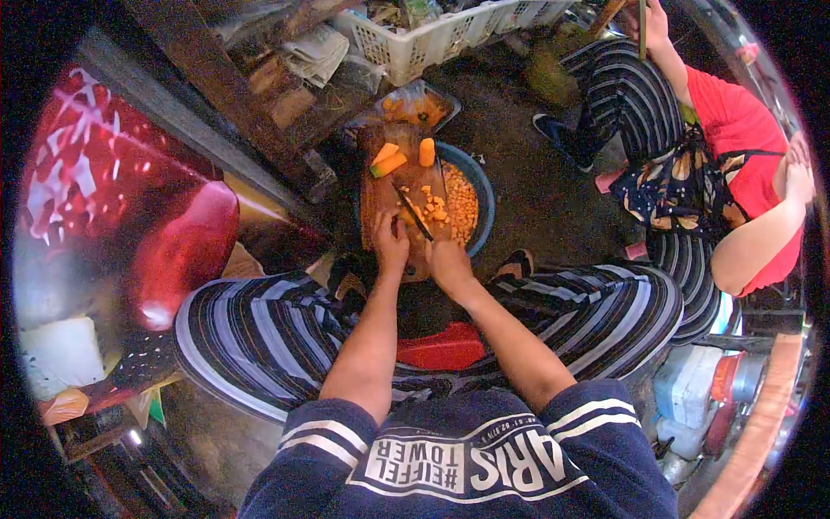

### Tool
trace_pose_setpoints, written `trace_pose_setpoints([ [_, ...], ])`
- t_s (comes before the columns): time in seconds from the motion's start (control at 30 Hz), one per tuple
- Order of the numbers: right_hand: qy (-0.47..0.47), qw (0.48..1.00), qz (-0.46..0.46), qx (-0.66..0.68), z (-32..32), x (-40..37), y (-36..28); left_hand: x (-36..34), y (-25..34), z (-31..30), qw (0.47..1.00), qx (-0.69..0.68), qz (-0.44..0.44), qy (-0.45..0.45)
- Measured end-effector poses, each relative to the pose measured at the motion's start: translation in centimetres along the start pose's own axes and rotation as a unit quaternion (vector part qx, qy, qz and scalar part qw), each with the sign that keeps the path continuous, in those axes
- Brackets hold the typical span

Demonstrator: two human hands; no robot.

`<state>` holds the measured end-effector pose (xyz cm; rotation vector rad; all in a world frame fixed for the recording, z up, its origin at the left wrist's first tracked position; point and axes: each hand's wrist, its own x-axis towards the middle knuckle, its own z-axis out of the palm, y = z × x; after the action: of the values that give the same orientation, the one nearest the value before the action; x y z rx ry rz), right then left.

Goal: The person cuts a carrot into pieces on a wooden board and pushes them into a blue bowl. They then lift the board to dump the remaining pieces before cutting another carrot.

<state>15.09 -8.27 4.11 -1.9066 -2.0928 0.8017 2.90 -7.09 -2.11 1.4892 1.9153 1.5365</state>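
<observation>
A wooden cutting board (372, 197) lies across a blue basin (489, 201) that holds many small orange cubes (462, 203). My right hand (448, 262) is closed around the handle end of a dark knife (411, 210), whose blade slants over the board toward the upper left. Beside the blade sit diced orange pieces (435, 208) that look like carrot. My left hand (392, 242) rests on the board left of the knife with its fingers curled; what they hold, if anything, is hidden. Larger orange chunks (388, 162) and an orange stub (426, 152) lie at the board's far end.
Beyond the board is a clear plastic bag (415, 105) with orange pieces on a tray. A white crate (415, 48) stands farther back. Another person in a red top (752, 147) sits at the right. A red glossy panel (173, 242) is at my left.
</observation>
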Motion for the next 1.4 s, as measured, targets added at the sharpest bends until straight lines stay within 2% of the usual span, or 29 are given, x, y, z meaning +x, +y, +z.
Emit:
trace_pose_setpoints([
  [0.1,0.009,0.999,-0.033,-0.01,2.0,0.4,0.8,0.0,-0.1,0.0,1.0,-0.001,0.012,0.0],
  [0.2,0.027,1.0,-0.015,0.001,3.2,1.2,1.2,0.1,-0.1,0.0,1.0,-0.02,0.007,0.001],
  [0.23,0.029,0.999,-0.015,0.0,3.1,1.3,1.7,-0.1,0.1,0.2,1.0,-0.022,0.009,0.002],
  [0.3,0.071,0.994,-0.087,0.019,2.2,1.6,1.9,0.1,0.2,0.1,1.0,-0.007,0.002,0.015],
  [0.43,0.063,0.995,-0.071,0.041,0.1,0.5,0.4,-0.2,-0.1,0.0,1.0,-0.009,-0.002,0.018],
  [0.5,0.067,0.989,-0.124,0.039,-0.6,-0.1,-0.3,0.0,-0.6,0.2,0.999,-0.002,0.028,0.029],
  [0.53,0.066,0.989,-0.124,0.039,-0.2,-0.1,-0.3,0.0,-0.7,0.3,0.999,-0.003,0.027,0.028],
  [0.6,0.01,0.998,-0.063,-0.008,1.1,0.0,0.0,-0.2,-0.6,0.1,1.0,0.0,-0.006,0.01],
  [0.7,0.041,0.999,-0.028,-0.003,3.2,0.4,0.2,0.0,0.5,-0.6,0.999,-0.017,-0.028,-0.013],
  [0.77,0.03,0.999,-0.036,-0.002,3.9,1.2,1.1,-0.4,-1.4,0.4,1.0,-0.014,0.002,0.007],
  [0.83,0.022,0.999,-0.043,-0.004,3.0,1.7,1.4,0.2,-0.7,0.3,0.999,-0.013,0.034,0.028],
  [0.9,0.051,0.995,-0.08,0.043,2.2,1.5,1.4,-0.1,-0.3,-0.1,0.999,-0.028,-0.024,-0.006],
  [0.93,0.049,0.995,-0.079,0.041,1.8,1.3,1.2,-0.3,-0.3,0.2,0.999,-0.029,-0.026,-0.006],
  [1.0,0.008,0.997,-0.063,0.047,1.0,0.7,0.8,-0.6,-0.3,0.9,0.979,-0.181,-0.075,0.052],
  [1.03,0.01,0.997,-0.062,0.046,0.5,0.5,0.3,-0.5,-0.5,1.1,0.979,-0.183,-0.074,0.051],
  [1.13,0.043,0.997,-0.065,0.009,0.4,-0.3,-0.5,-0.4,-1.0,0.7,0.99,-0.122,-0.045,0.046],
  [1.2,-0.03,0.999,-0.03,-0.031,0.7,-0.2,-0.5,-0.3,-1.1,0.5,0.999,-0.005,0.001,0.034],
  [1.33,-0.021,0.999,-0.019,-0.042,2.2,0.1,-0.4,-0.1,-0.7,0.1,0.999,-0.025,0.002,0.026],
  [1.4,-0.011,0.998,-0.05,-0.039,2.2,0.1,-0.3,0.0,0.2,-0.1,0.998,-0.053,-0.039,0.004],
])
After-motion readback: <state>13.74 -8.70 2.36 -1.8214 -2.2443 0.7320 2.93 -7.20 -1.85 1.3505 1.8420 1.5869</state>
